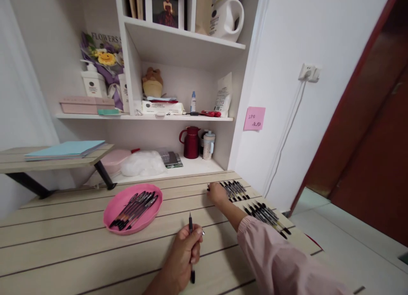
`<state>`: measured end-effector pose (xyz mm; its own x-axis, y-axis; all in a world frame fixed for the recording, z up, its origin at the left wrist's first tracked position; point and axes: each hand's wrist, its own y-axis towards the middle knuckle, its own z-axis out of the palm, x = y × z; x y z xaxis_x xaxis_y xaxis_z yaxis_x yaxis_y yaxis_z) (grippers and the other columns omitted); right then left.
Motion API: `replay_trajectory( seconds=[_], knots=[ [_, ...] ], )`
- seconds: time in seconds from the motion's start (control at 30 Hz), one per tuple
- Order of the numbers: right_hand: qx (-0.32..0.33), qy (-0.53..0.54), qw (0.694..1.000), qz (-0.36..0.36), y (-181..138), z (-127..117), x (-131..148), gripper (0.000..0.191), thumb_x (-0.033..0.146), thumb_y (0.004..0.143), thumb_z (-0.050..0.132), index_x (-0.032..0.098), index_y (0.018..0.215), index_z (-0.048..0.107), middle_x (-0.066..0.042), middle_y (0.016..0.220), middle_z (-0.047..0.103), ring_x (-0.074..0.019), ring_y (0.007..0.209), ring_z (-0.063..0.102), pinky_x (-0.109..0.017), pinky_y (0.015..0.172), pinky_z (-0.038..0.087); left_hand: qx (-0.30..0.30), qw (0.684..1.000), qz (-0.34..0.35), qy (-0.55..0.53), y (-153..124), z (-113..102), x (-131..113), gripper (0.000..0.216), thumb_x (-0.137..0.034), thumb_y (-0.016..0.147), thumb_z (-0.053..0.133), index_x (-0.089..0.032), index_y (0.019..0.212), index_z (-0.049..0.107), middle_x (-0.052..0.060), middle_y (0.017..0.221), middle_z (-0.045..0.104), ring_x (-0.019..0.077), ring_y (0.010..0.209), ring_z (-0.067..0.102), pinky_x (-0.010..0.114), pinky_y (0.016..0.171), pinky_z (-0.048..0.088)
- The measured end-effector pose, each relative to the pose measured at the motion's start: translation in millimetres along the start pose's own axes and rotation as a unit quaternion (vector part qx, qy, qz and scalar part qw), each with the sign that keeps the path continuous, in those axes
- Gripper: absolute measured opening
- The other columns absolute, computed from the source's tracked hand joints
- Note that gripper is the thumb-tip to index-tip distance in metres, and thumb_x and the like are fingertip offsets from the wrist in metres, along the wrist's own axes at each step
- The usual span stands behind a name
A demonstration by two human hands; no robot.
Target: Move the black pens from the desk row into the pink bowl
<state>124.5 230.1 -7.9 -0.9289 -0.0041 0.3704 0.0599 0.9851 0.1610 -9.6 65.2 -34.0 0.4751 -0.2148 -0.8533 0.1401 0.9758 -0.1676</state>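
Observation:
My left hand (188,246) is closed around a black pen (190,222), tip pointing up and away, its dark lower end sticking out below the fist. A small shiny bit shows by the thumb. My right hand (218,194) reaches forward to the left end of a row of pens (235,189) lying side by side on the table. Its fingers are bent together, and a small dark piece shows at the fingertips; the rest is hidden by the hand. Nearer me, a second group of pens (266,216) lies beside the right forearm. A pink plastic tray (110,220) at the left holds several more pens (135,208).
The slatted wooden table (79,252) meets a white shelf unit (178,40) at the back. A small raised stand (95,157) with blue paper (68,148) is at left. A red jug (191,143) and a light cup (208,146) stand on the lowest shelf.

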Motion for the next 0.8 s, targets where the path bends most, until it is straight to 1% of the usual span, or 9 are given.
replay_trajectory(
  seconds=[0.13,0.27,0.33,0.43,0.53,0.6,0.67,0.8],
  knots=[
    [-0.003,-0.049,0.999,-0.013,-2,13,6,0.027,0.014,0.077,0.051,0.006,0.101,0.061,-0.023,0.105,0.061,-0.0251,0.095,0.060,-0.030,0.077,0.043,-0.006,1.000,0.000,-0.007,2,-1,1,0.030,-0.033,0.062,0.069,-0.017,0.078,0.049,-0.006,0.061,0.048,-0.0007,0.037,0.023,0.018,0.035,0.009],
    [-0.002,-0.077,0.997,-0.012,-3,16,6,0.028,0.017,0.080,0.047,0.006,0.102,0.060,-0.023,0.106,0.060,-0.0256,0.093,0.061,-0.031,0.076,0.044,-0.003,1.000,-0.004,-0.011,2,-1,1,0.030,-0.034,0.062,0.069,-0.018,0.078,0.049,-0.006,0.059,0.047,-0.0003,0.036,0.023,0.018,0.035,0.009],
    [0.000,-0.084,0.996,-0.008,-1,13,4,0.028,0.022,0.081,0.047,0.008,0.102,0.060,-0.021,0.107,0.060,-0.0251,0.093,0.061,-0.031,0.076,0.044,0.001,1.000,-0.004,-0.010,2,-2,1,0.029,-0.034,0.062,0.069,-0.018,0.075,0.049,-0.007,0.059,0.047,-0.0003,0.036,0.023,0.018,0.035,0.009],
    [0.001,-0.092,0.996,0.002,4,-1,-5,0.031,0.029,0.082,0.047,0.010,0.102,0.060,-0.019,0.106,0.061,-0.0247,0.096,0.060,-0.030,0.077,0.044,0.004,1.000,-0.005,-0.004,1,-1,0,0.027,-0.033,0.064,0.068,-0.017,0.074,0.048,-0.007,0.058,0.046,-0.0004,0.036,0.022,0.018,0.035,0.009],
    [0.001,-0.103,0.994,0.019,6,-16,-20,0.031,0.028,0.083,0.043,0.011,0.102,0.060,-0.018,0.104,0.063,-0.0254,0.097,0.060,-0.032,0.077,0.044,0.003,1.000,-0.002,0.003,0,0,-1,0.025,-0.031,0.066,0.066,-0.017,0.075,0.048,-0.007,0.059,0.046,-0.0003,0.037,0.022,0.018,0.036,0.010],
    [0.008,-0.109,0.994,0.026,2,-23,-28,0.031,0.029,0.081,0.043,0.012,0.099,0.062,-0.018,0.102,0.064,-0.0256,0.096,0.061,-0.033,0.077,0.044,0.006,1.000,0.002,0.006,-1,0,-2,0.023,-0.030,0.067,0.064,-0.017,0.076,0.048,-0.006,0.060,0.046,-0.0003,0.038,0.023,0.017,0.036,0.010],
    [0.023,-0.113,0.993,0.022,-6,-23,-34,0.030,0.032,0.078,0.048,0.014,0.095,0.064,-0.016,0.100,0.065,-0.0254,0.094,0.061,-0.032,0.076,0.045,0.009,1.000,0.003,0.010,0,0,-2,0.022,-0.029,0.068,0.063,-0.016,0.076,0.048,-0.006,0.060,0.045,-0.0004,0.038,0.023,0.017,0.036,0.011],
    [0.049,-0.120,0.991,0.012,-24,-13,-36,0.034,0.037,0.072,0.055,0.013,0.093,0.066,-0.017,0.100,0.066,-0.0269,0.093,0.062,-0.032,0.076,0.045,0.006,1.000,0.001,0.015,0,-1,-1,0.021,-0.029,0.070,0.063,-0.017,0.078,0.047,-0.006,0.062,0.045,-0.0005,0.038,0.023,0.017,0.036,0.011]
  ],
)
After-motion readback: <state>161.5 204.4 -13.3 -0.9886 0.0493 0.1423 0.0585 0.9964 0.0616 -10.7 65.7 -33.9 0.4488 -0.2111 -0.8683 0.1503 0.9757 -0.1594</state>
